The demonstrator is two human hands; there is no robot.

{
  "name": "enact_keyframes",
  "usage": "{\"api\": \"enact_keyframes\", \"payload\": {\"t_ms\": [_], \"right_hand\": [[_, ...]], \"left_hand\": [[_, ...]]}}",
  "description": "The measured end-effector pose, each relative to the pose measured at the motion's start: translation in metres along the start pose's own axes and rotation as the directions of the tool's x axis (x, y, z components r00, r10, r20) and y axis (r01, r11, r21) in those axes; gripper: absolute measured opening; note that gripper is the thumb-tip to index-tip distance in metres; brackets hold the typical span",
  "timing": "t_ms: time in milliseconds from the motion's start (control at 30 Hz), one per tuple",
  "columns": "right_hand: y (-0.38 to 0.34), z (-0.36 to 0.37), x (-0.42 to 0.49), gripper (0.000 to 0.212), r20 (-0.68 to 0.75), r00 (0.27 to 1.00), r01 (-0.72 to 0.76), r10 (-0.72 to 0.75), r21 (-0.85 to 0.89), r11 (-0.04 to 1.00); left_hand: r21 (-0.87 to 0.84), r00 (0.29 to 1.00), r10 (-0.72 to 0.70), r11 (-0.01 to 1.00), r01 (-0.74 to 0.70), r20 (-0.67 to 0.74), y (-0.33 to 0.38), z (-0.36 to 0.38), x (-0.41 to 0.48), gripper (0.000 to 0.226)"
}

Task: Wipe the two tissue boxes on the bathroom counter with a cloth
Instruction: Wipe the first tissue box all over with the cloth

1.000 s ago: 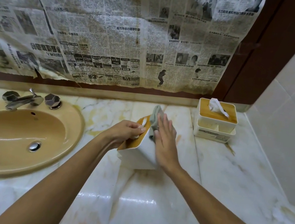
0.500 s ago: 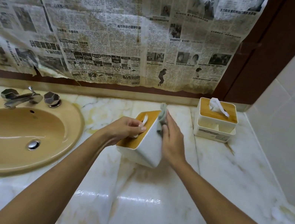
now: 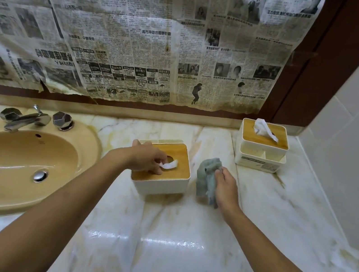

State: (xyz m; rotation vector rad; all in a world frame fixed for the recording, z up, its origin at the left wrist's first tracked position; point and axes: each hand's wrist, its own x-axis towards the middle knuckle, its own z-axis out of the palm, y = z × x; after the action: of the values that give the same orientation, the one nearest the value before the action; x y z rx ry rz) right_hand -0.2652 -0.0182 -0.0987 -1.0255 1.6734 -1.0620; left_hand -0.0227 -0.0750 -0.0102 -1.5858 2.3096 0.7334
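Nearer tissue box (image 3: 180, 159) gripped by left hand (image 3: 146, 157); right hand (image 3: 225, 187) clutching cloth (image 3: 207, 178), sink (image 3: 2, 168) beside

Dim, warm lighting is noted. A glare band is reflected on the marble counter (image 3: 168, 242). A soft shadow is cast beneath the nearer tissue box (image 3: 160, 187). Edges are bent by wide-angle distortion; newspaper (image 3: 120, 31) print is blurred.
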Motion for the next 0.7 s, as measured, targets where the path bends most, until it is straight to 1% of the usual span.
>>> {"api": "enact_keyframes", "payload": {"t_ms": [100,233,333,500,600,700], "right_hand": [[0.014,0.006,-0.008,0.024,0.111,0.992,-0.056,0.055,0.0,0.998],[0.017,0.015,-0.022,0.024,0.188,0.978,-0.097,0.093,0.017,0.995],[0.021,0.02,-0.027,0.025,0.204,0.971,-0.131,0.124,0.019,0.991],[0.019,0.024,-0.029,0.025,0.237,0.958,-0.182,0.164,0.055,0.982],[0.017,0.024,-0.028,0.025,0.244,0.954,-0.192,0.175,0.046,0.98],[0.017,0.019,-0.029,0.025,0.217,0.955,-0.206,0.2,0.002,0.979]], "left_hand": [[0.076,0.994,-0.064,0.995,0.057,0.089,0.004,0.0,-0.003,0.027],[0.095,0.989,-0.065,0.994,0.053,0.13,-0.002,0.009,-0.002,0.028],[0.043,0.993,-0.046,0.998,0.042,0.108,-0.004,0.014,-0.004,0.026],[0.071,0.995,-0.043,0.997,0.036,0.093,-0.007,0.017,-0.008,0.028],[0.044,0.998,-0.03,0.999,0.028,0.048,-0.007,0.018,-0.011,0.029],[0.0,1.0,-0.007,1.0,0.007,-0.003,-0.01,0.019,-0.014,0.031]]}}
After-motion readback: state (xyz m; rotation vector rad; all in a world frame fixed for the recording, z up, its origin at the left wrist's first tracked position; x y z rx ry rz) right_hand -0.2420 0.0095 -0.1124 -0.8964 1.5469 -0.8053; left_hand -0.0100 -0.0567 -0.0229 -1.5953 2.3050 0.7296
